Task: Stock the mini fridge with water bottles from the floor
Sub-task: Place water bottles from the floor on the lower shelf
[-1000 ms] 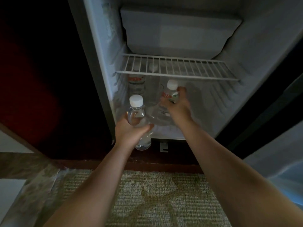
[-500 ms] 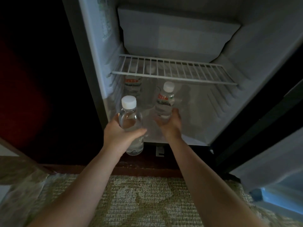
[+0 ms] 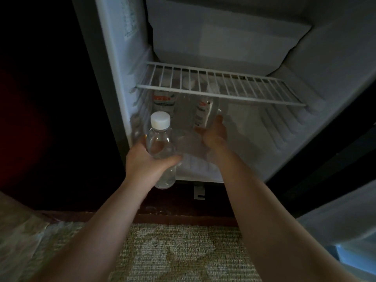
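Water bottle [image 3: 160, 147], clear and white-capped, stands upright in the left hand [image 3: 146, 161], whose fingers wrap its middle just outside the mini fridge [image 3: 325, 58]. The right hand [image 3: 214, 135], arm outstretched inside, curls around a labelled bottle [image 3: 201, 113] beneath the wire shelf [image 3: 219, 86].

I can read nothing: the bottle labels [image 3: 163, 99] and the sticker [image 3: 129, 21] above them are too blurred.
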Demonstrator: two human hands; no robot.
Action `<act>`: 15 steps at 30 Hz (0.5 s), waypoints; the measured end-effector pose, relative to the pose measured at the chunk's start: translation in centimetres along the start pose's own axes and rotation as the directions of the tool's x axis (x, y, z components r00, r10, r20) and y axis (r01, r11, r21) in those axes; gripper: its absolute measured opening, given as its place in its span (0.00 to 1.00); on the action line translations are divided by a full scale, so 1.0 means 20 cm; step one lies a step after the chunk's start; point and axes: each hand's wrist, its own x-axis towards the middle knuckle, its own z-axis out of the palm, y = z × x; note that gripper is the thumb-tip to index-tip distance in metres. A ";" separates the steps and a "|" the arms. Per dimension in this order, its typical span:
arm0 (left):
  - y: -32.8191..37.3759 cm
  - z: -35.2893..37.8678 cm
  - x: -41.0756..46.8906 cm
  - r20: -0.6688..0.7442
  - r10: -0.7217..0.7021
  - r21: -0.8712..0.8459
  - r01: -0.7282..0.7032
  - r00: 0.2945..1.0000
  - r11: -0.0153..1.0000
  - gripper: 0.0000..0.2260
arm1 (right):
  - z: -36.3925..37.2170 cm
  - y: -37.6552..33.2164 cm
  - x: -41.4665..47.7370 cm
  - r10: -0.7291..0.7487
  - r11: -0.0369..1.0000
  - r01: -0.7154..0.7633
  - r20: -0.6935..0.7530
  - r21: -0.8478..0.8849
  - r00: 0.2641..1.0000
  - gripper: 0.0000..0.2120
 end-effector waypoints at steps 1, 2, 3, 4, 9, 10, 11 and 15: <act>0.01 0.00 0.00 -0.004 0.007 -0.002 -0.007 1.000 1.000 0.26 | 0.01 -0.01 0.01 0.002 1.000 -0.002 0.017 -0.005 1.000 0.31; 0.01 0.01 0.01 -0.004 0.012 -0.006 -0.012 1.000 1.000 0.25 | 0.02 -0.01 0.03 0.001 1.000 -0.001 0.029 0.008 1.000 0.29; 0.01 0.01 0.01 -0.001 0.015 -0.006 -0.015 1.000 1.000 0.25 | 0.02 -0.02 0.04 0.005 0.999 -0.006 0.039 0.034 0.999 0.27; 0.01 0.01 0.01 0.003 0.020 0.001 -0.020 1.000 1.000 0.25 | 0.02 -0.01 0.05 0.002 0.998 -0.005 0.044 0.062 0.999 0.26; 0.03 0.02 -0.01 0.016 0.035 0.044 -0.036 0.999 0.998 0.25 | 0.01 0.05 0.09 -0.020 0.999 0.015 0.113 0.040 0.993 0.27; 0.03 0.02 -0.01 0.014 0.033 0.052 -0.033 0.999 0.998 0.24 | 0.00 0.05 0.08 -0.013 0.999 0.008 0.136 0.035 0.991 0.27; 0.03 0.01 -0.02 0.012 0.029 0.056 -0.030 0.999 0.998 0.24 | -0.02 0.04 0.05 -0.001 0.999 -0.007 0.155 0.052 0.988 0.26; 0.08 0.00 -0.04 0.021 -0.002 -0.024 0.002 1.000 1.000 0.26 | -0.08 0.02 -0.17 0.014 0.979 -0.038 0.121 0.202 0.993 0.22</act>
